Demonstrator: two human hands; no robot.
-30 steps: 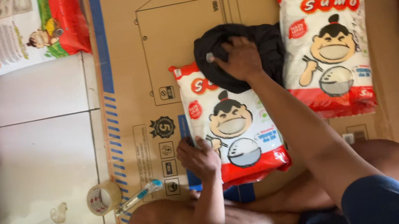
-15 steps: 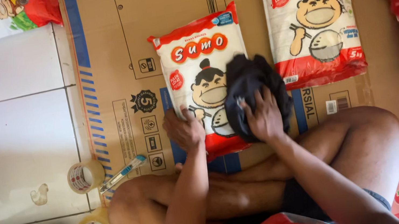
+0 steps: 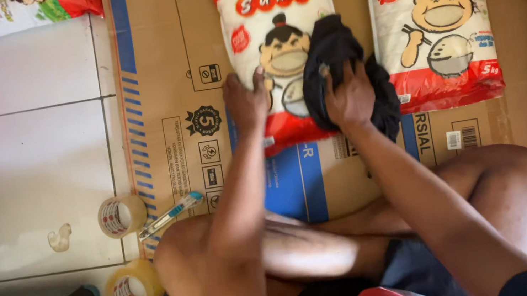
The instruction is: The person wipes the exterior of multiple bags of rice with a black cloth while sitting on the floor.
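Dark cloth lies under right hand.

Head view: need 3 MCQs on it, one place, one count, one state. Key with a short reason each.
1. Where does the dark cloth lie?
A. on the tiled floor
B. on the near rice bag
C. on the person's knee

2. How many tape rolls show on the floor at left?
A. one
B. two
C. four

3. What is the left hand doing?
A. pressing flat on the near rice bag's left edge
B. holding the cutter
C. lifting a tape roll

Key:
1 B: the cloth lies on the near rice bag under the right hand, hanging over the bag's right edge.
2 B: one tape roll lies by the cardboard's edge, a second tape roll nearer the person.
3 A: its fingers lie spread on the bag; the cutter lies untouched on the cardboard.
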